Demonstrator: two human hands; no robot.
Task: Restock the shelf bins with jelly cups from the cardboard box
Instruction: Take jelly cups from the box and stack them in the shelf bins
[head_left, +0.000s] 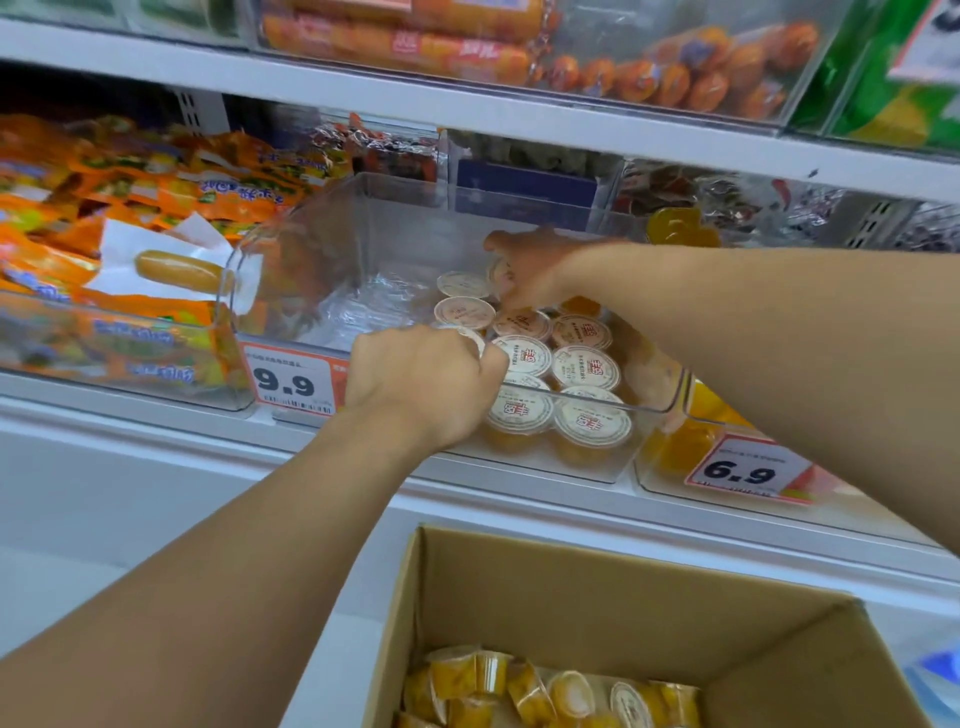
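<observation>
A clear plastic shelf bin (322, 244) stands on the middle shelf. Its right half holds several orange jelly cups (584, 368) with white foil lids, standing upright in rows; its left half is bare. My left hand (421, 384) reaches over the bin's front wall, fingers curled round a jelly cup at the edge of the rows. My right hand (535, 270) is deeper in the bin, fingertips pinching a cup at the back of the rows. The open cardboard box (613, 587) sits below the shelf, with several jelly cups (545, 691) lying loose in its bottom.
To the left is a bin of orange snack packets (130, 218). A bin to the right holds more yellow jelly cups (680, 441). Price tags read 9.9 (291, 382) and 6.9 (743, 470). An upper shelf (467, 104) with sausages overhangs the bins.
</observation>
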